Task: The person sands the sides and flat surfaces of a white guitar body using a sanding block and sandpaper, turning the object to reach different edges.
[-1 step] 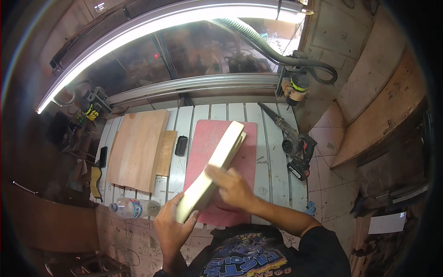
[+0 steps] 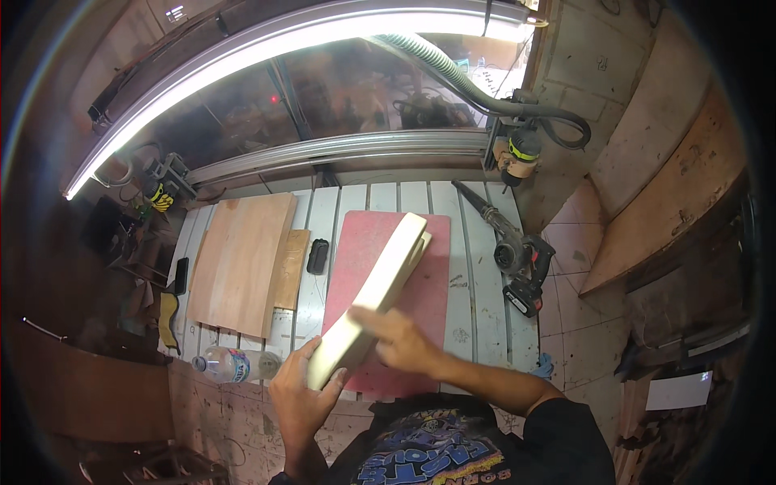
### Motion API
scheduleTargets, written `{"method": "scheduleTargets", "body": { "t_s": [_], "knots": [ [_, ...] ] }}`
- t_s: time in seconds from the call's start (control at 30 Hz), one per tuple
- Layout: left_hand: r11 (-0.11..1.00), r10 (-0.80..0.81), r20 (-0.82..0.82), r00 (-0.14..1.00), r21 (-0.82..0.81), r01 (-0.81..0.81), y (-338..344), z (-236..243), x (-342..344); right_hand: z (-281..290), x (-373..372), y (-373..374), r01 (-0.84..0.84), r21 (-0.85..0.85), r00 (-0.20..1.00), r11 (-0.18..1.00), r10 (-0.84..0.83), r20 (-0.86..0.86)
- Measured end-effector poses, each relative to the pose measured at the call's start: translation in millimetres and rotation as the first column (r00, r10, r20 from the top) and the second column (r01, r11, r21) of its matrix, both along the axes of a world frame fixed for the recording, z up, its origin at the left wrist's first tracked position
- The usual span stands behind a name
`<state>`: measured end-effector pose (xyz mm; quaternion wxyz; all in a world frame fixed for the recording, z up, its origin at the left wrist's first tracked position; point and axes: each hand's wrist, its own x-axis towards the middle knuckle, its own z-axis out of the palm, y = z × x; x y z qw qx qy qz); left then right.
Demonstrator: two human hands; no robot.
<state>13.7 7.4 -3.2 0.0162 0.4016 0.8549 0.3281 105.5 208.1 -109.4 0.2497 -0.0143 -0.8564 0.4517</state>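
A long, pale cream piece point(image 2: 383, 279), looking like shaped wood with a slot near its far end, slants up over a pink mat point(image 2: 352, 242). My left hand point(image 2: 301, 388) is wrapped round its near end, thumb on one side and fingers on the other. My right hand point(image 2: 400, 339) is closed, its fingertips pressed against the upper face at about mid-length. Whatever may lie under those fingertips is hidden, and the hand is slightly blurred. The mat lies on a slatted white table point(image 2: 477, 323).
Wooden boards point(image 2: 242, 259) lie left on the table, near a small black case point(image 2: 318, 256) and a dark phone-like slab point(image 2: 181, 276). A plastic bottle point(image 2: 234, 364) lies at the front left edge. A cordless blower point(image 2: 513, 250) rests at the right. Beyond stands a metal rail point(image 2: 339, 148).
My right hand has slid a little toward me along the pale piece, nearer my left hand. The left hand and the piece stay in place.
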Motion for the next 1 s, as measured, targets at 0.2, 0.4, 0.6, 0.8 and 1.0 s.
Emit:
{"method": "scheduleTargets", "body": {
  "t_s": [0.2, 0.4, 0.6, 0.8, 1.0],
  "knots": [
    [1.0, 0.02, -0.081, 0.996, 0.018, -0.019, 0.5, -2.7, -8.0, -14.5, -9.2, 6.2, 0.007, 0.134, 0.996, 0.991, 0.004, -0.084],
    [0.999, 0.049, -0.039, 0.998, 0.024, -0.048, 1.4, 1.3, -16.7, -10.2, -42.0, 97.5, 0.508, 0.344, 0.86, 0.79, -0.438, -0.262],
    [1.0, 0.026, -0.061, 0.998, 0.013, -0.025, -2.3, 6.1, -31.1, -8.8, -29.9, 8.9, 0.298, 0.343, 0.954, 0.891, -0.266, -0.137],
    [0.975, -0.06, 0.205, 0.977, 0.224, 0.013, -14.6, -6.2, -43.2, 51.4, -13.1, -90.4, -0.196, 0.185, 0.981, 0.963, 0.194, 0.029],
    [0.964, -0.026, 0.264, 0.964, 0.263, -0.046, -19.4, -14.0, -47.6, 16.4, -35.7, -63.4, 0.105, -0.001, 0.965, 0.994, -0.103, -0.242]
  ]
}}
